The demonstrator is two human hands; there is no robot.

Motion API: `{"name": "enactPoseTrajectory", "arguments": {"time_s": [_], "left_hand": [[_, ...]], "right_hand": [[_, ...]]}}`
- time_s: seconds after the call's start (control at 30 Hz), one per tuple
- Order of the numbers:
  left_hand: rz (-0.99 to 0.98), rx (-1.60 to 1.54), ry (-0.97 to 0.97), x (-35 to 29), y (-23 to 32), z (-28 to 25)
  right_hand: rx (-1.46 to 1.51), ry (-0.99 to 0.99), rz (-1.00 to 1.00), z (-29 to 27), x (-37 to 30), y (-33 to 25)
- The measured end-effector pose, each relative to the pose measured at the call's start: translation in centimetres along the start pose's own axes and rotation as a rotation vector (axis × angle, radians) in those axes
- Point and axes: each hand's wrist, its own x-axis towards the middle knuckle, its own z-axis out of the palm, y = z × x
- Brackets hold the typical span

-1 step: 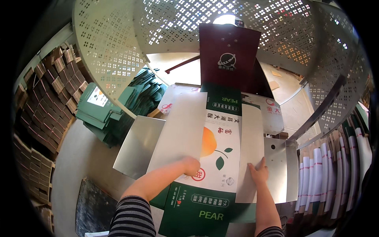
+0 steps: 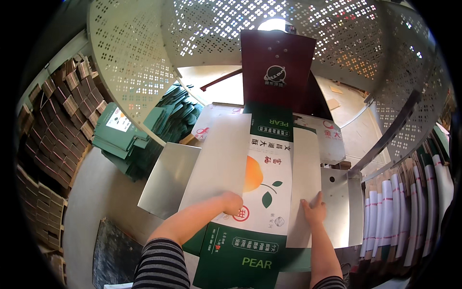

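A flattened green and white fruit carton point(image 2: 269, 192), printed with an orange fruit and green leaves, lies in front of me on a metal machine bed. Its plain left flap point(image 2: 216, 159) and plain right flap point(image 2: 306, 168) are folded inward on either side of the printed middle. My left hand point(image 2: 233, 203) is closed at the inner edge of the left flap, with its fingertips hidden. On the right flap rests my right hand point(image 2: 314, 208), thumb and forefinger spread and the fingers lying against the board. The green end panel point(image 2: 240, 255) of the carton points toward me.
A dark red machine plate point(image 2: 277, 67) stands upright behind the carton, inside a curved perforated metal guard point(image 2: 130, 58). Metal side wings point(image 2: 168, 178) flank the bed. Green cardboard sheets point(image 2: 168, 115) and bundled cardboard point(image 2: 53, 125) are stacked left; white-edged sheets point(image 2: 394, 207) stand right.
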Motion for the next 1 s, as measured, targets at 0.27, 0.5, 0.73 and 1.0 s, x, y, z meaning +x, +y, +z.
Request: {"name": "enactPoseTrajectory", "arguments": {"time_s": [0.27,0.5,0.73,1.0], "left_hand": [[0.160,0.074,-0.098,1.2,-0.9,0.5],[0.164,0.033,-0.075,0.0,-0.5,0.1],[0.055,-0.011,-0.031,-0.2,-0.2,0.1],[0.110,-1.314,0.584,1.0,-4.1,7.4]], "right_hand": [[-0.184,0.063,-0.067,1.2,-2.7,-4.8],[-0.167,0.024,-0.021,1.2,-3.1,-6.6],[-0.162,-0.035,0.104,2.9,-5.3,-14.8],[-0.212,-0.058,0.108,3.8,-6.5,-17.0]]}}
